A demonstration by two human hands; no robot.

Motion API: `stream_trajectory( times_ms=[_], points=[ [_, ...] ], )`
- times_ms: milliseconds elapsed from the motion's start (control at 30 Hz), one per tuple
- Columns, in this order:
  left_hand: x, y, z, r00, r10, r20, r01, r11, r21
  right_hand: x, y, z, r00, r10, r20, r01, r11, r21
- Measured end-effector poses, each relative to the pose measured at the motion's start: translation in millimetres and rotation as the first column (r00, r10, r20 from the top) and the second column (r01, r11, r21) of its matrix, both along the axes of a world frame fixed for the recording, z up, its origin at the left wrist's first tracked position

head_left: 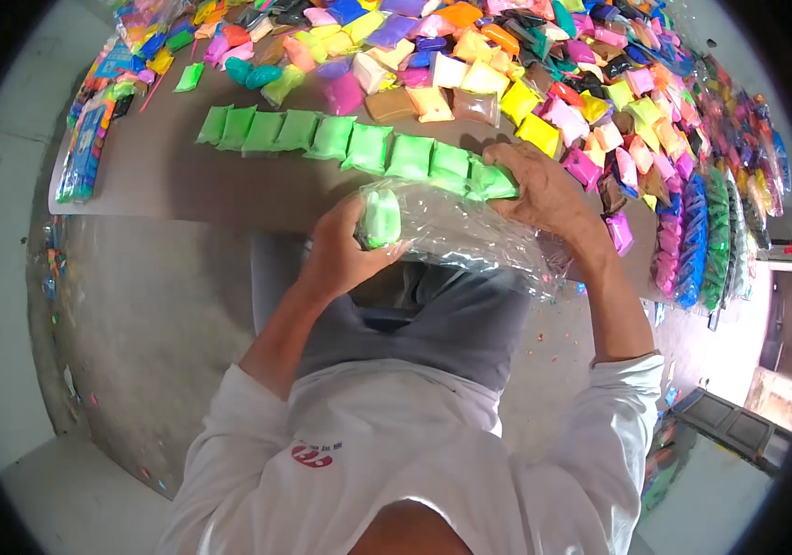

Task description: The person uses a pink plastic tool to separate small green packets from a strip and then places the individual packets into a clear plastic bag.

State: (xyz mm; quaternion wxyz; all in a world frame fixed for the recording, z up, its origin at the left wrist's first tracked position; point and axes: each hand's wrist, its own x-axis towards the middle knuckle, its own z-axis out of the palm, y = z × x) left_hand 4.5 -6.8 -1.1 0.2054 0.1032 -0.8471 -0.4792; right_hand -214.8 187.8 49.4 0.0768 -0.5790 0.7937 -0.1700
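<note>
My left hand (338,248) is at the table's front edge, its fingers and thumb closed round a light-green packet (382,218), perhaps several stacked together. A clear plastic bag (456,227) stretches from there to the right, below a row of light-green packets (331,138) laid side by side. At the right end of that row, my right hand (544,192) has its fingers bent over the last green packet (496,182). The bag runs beneath this hand too; whether the hand also grips its film is hidden.
Across the back of the brown table (155,180) lies a large heap of coloured packets (470,46). Filled bags of blue packets (692,240) and other colours stand at the right edge. A multicoloured pack (88,153) lies at the left edge.
</note>
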Motion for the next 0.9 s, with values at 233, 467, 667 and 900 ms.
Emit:
stream_trajectory(
  times_ms=[233, 467, 667, 900],
  points=[
    [0, 2, -1, 0.998, -0.008, -0.067, 0.007, 1.000, -0.018, -32, 24, 14, 0.827, -0.458, 0.327, 0.524, 0.837, -0.155],
    [-2, 4, -3, 0.995, -0.023, -0.100, 0.022, 1.000, -0.005, 61, 39, 71, 0.482, -0.187, 0.856, 0.795, 0.503, -0.339],
    [-3, 6, 0, 0.995, -0.012, -0.104, 0.014, 1.000, 0.021, 97, -18, 14, 0.403, -0.583, 0.706, 0.730, 0.670, 0.136],
    [-2, 7, 3, 0.999, 0.010, -0.030, -0.010, 1.000, 0.028, 93, -30, 26, 0.786, -0.429, 0.446, 0.374, 0.904, 0.209]
  ],
)
